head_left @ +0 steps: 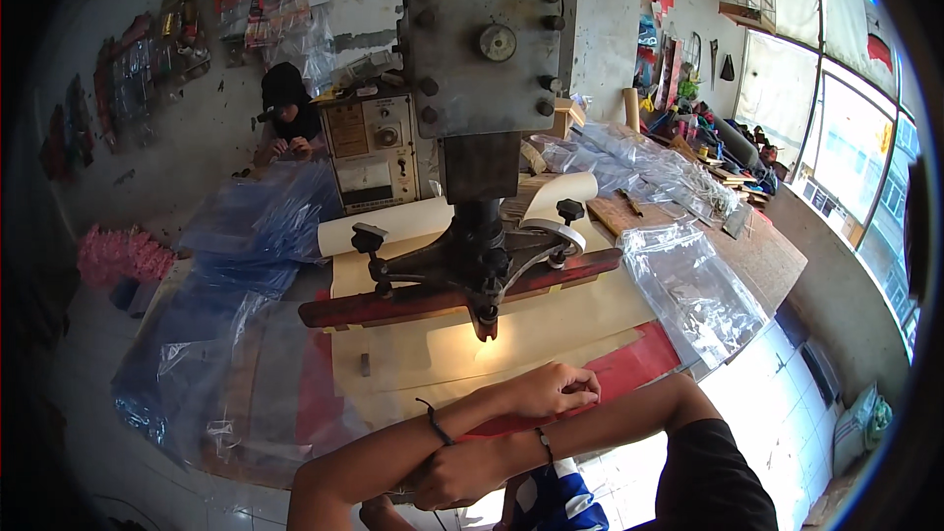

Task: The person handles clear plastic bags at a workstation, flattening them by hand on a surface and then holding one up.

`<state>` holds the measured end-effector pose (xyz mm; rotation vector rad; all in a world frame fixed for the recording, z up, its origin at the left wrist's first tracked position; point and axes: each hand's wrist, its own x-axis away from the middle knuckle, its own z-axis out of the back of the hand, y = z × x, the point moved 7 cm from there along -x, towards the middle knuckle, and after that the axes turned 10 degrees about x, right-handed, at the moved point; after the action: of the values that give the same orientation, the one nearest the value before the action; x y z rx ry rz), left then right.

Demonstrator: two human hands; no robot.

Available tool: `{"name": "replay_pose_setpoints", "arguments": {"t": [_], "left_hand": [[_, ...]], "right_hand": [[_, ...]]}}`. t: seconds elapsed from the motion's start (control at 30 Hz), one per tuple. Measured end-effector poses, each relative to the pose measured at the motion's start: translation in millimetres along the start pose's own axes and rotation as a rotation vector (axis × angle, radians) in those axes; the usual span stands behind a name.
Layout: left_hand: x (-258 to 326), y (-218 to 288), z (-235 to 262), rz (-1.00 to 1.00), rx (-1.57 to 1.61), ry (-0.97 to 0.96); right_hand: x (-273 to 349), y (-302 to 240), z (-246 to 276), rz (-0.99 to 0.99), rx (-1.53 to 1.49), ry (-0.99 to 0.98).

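Observation:
My left hand is curled closed over the near side of the worktable, with nothing visible in its fingers. A dark band circles that wrist. Nearer to me, my right hand is closed beside my left forearm; its fingers are turned down and whatever they may hold is hidden. Beyond both hands lies a cream sheet on a red sheet. Above the cream sheet stands a press head with a long red bar. A small dark metal piece lies on the cream sheet.
Clear plastic sheets lie at the right, and bluish plastic sheets are piled at the left. A control box stands behind, near a seated person. Blue and white cloth shows below my hands. Windows line the right.

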<state>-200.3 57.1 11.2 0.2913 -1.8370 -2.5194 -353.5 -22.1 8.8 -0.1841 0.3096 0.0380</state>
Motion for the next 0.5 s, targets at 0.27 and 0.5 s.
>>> {"name": "replay_pose_setpoints", "arguments": {"t": [0.27, 0.5], "left_hand": [[1.7, 5.6, -4.9, 0.025, -0.165, -0.012], [0.1, 1.5, -0.5, 0.005, -0.123, 0.01]], "right_hand": [[1.9, -0.9, -0.5, 0.091, -0.038, 0.06], [7.4, 9.4, -15.1, 0.046, -0.239, 0.025]]}}
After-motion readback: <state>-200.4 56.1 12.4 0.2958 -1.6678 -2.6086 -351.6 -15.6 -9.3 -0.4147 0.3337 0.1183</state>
